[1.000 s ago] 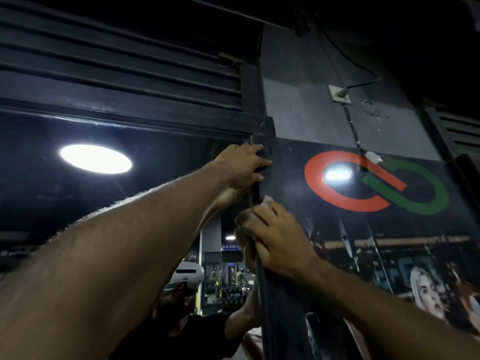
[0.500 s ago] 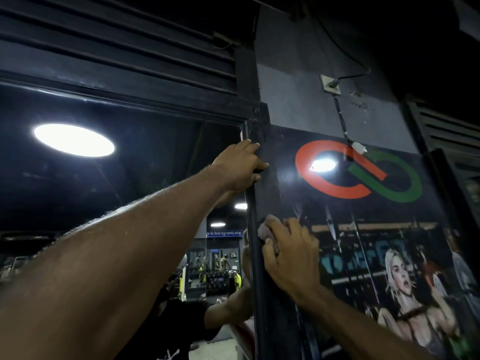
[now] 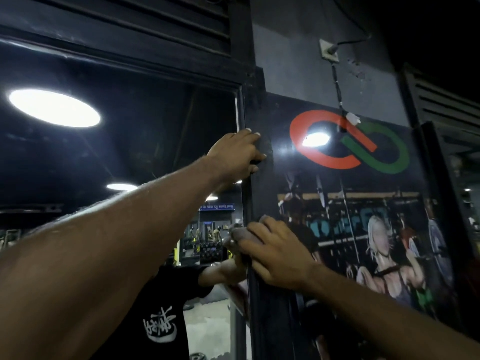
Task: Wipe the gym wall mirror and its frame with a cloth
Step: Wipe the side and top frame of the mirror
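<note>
The right hand (image 3: 275, 252) presses a small pale cloth (image 3: 240, 235) flat against the dark vertical frame (image 3: 255, 203) at the mirror's right edge, fingers spread over the cloth so that only its upper left part shows beneath them. The left hand (image 3: 237, 154) is higher up on the same frame strip, fingers curled around its edge and gripping it, with the arm stretched out from the lower left. The two hands are well apart along the frame, the left near the upper corner and the right about halfway down the visible strip.

To the left of the frame lies the mirror (image 3: 117, 152), which reflects round ceiling lights, a dim gym room and the person's black printed shirt. To the right of the frame hangs a glossy poster (image 3: 363, 216) with a red and green looped logo (image 3: 349, 146) above a gym scene. Above the poster, a cable (image 3: 336, 81) runs down the grey wall from a small white socket (image 3: 329, 51).
</note>
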The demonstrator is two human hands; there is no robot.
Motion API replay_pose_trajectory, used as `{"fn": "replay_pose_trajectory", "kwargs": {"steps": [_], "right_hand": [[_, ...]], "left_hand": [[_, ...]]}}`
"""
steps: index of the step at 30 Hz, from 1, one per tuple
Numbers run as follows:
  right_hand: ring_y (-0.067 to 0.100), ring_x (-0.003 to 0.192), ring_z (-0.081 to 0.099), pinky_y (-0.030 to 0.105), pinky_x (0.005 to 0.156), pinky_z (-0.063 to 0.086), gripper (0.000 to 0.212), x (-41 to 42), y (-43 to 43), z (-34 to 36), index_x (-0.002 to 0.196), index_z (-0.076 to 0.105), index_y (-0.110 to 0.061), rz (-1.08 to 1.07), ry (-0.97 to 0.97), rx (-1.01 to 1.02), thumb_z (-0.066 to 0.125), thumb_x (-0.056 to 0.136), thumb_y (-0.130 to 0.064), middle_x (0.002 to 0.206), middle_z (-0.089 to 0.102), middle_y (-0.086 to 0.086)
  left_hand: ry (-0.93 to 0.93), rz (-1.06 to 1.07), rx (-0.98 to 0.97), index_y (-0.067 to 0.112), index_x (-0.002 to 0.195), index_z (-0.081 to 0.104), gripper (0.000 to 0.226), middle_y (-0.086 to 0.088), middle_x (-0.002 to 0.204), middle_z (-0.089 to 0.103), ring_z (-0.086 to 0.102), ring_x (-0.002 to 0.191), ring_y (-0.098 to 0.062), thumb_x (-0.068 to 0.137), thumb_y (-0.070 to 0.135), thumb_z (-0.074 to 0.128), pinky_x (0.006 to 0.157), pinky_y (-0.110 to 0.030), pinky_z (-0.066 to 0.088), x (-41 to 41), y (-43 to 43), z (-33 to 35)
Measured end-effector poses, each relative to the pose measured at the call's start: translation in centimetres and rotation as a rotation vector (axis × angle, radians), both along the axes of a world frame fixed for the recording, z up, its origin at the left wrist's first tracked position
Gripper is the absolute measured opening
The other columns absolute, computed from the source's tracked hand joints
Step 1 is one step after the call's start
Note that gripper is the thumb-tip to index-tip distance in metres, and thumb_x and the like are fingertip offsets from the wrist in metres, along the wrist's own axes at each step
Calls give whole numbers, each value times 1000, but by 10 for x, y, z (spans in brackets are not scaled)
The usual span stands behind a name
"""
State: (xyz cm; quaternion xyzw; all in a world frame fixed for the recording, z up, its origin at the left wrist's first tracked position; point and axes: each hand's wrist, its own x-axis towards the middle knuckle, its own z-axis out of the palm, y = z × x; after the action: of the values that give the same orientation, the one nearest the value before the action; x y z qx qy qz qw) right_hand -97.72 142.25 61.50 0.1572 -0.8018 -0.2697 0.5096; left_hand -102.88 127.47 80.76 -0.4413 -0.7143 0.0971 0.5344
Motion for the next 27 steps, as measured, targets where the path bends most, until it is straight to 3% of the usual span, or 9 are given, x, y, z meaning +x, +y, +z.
{"fn": "replay_pose_trajectory", "kwargs": {"steps": [2, 5, 9, 13, 15, 18, 21, 25, 27], "right_hand": [[26, 101, 48, 39, 81, 46, 54, 7, 4, 8, 130, 54, -21, 95, 60, -98, 50, 77, -27, 118, 55, 9], [29, 106, 51, 40, 91, 45, 49, 4, 12, 21, 130, 54, -16, 304, 258, -596, 54, 82, -4, 119, 56, 9], [26, 106, 52, 41, 90, 47, 38, -4, 4, -21, 123, 58, -14, 274, 186, -831, 60, 86, -4, 117, 55, 5], [17, 95, 53, 36, 78, 51, 32, 6, -10, -41, 108, 64, -19, 179, 204, -844, 53, 79, -30, 106, 55, -3], [23, 99, 55, 35, 78, 51, 32, 5, -12, -27, 109, 65, -20, 252, 255, -818, 59, 77, -23, 111, 54, 3], [30, 124, 44, 41, 93, 49, 46, -6, -20, -18, 122, 60, -30, 274, 221, -736, 67, 82, -9, 138, 38, 9], [23, 122, 40, 41, 94, 50, 46, -15, -28, -52, 125, 53, -38, 144, 158, -621, 73, 88, -21, 132, 41, 6], [26, 116, 46, 47, 93, 51, 64, -9, -19, -104, 127, 51, -38, -5, 65, -367, 86, 74, -29, 127, 50, 6], [25, 113, 45, 45, 91, 49, 53, -4, -17, -99, 121, 54, -38, 44, 141, -424, 83, 77, -29, 127, 51, 10]], "left_hand": [[1, -4, -9, 35, 147, 52, 50, -6, 169, 20, 15, 156, -26, 100, 45, 60, 122, -43, 22, 1, 0, -7], [-20, -36, 7, 34, 147, 52, 48, -5, 169, 19, 13, 156, -26, 101, 42, 59, 122, -44, 23, -3, 0, -18], [-31, -76, 26, 37, 147, 51, 45, -5, 170, 17, 9, 157, -26, 103, 39, 55, 122, -47, 23, -10, 2, -30], [-36, -76, 5, 39, 146, 52, 45, -3, 170, 17, 9, 157, -24, 101, 42, 57, 122, -47, 22, -12, 2, -46], [-33, -76, -6, 40, 145, 52, 46, -2, 170, 18, 10, 157, -24, 100, 42, 58, 121, -46, 23, -13, 1, -50], [-31, -93, -2, 39, 145, 53, 45, -2, 170, 19, 10, 157, -23, 100, 42, 59, 121, -46, 25, -15, -2, -54], [-33, -103, -8, 39, 147, 51, 46, -3, 170, 17, 8, 157, -24, 101, 42, 56, 122, -46, 25, -16, -4, -68], [16, -95, -34, 40, 148, 49, 46, -4, 169, 18, 9, 157, -26, 102, 46, 52, 122, -45, 26, -20, -6, -97], [38, -86, -36, 40, 148, 49, 45, -4, 169, 18, 10, 156, -26, 103, 46, 50, 121, -44, 26, -20, -7, -107]]}}
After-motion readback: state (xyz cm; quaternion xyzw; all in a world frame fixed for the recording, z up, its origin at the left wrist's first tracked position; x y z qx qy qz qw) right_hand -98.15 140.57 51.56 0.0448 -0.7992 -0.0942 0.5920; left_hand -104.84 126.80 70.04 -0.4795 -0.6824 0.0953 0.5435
